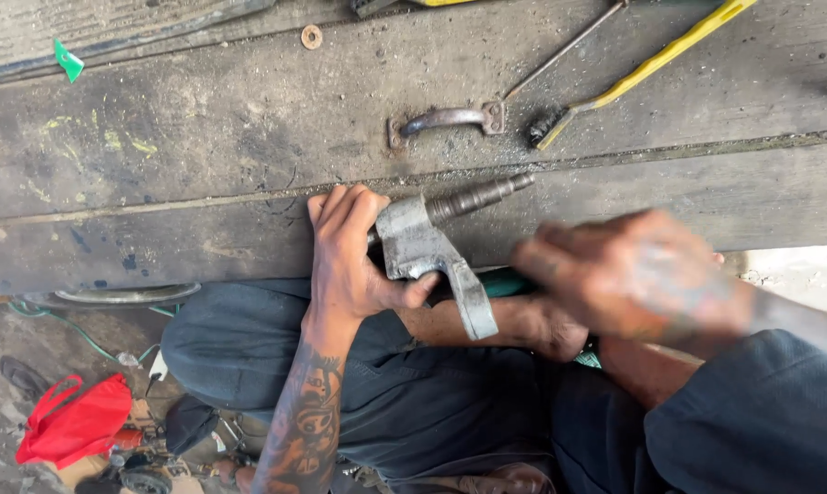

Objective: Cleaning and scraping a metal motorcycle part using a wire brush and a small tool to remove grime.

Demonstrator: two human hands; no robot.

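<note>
Red plastic bag (75, 421) seen low at far left. Left hand (349, 256) wrapped in closed grip around grey cast-metal part with threaded spindle (427, 247), held against edge of worn wooden counter (203, 137). Right hand (637, 274) motion-blurred, grip not discernible. Yellow-handled wire brush (633, 73) laid on counter beyond.

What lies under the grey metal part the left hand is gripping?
The metal part rests on a worn wooden plank at its edge, its lower arm hanging over the person's dark trousers. The left hand hides its near end.
</note>
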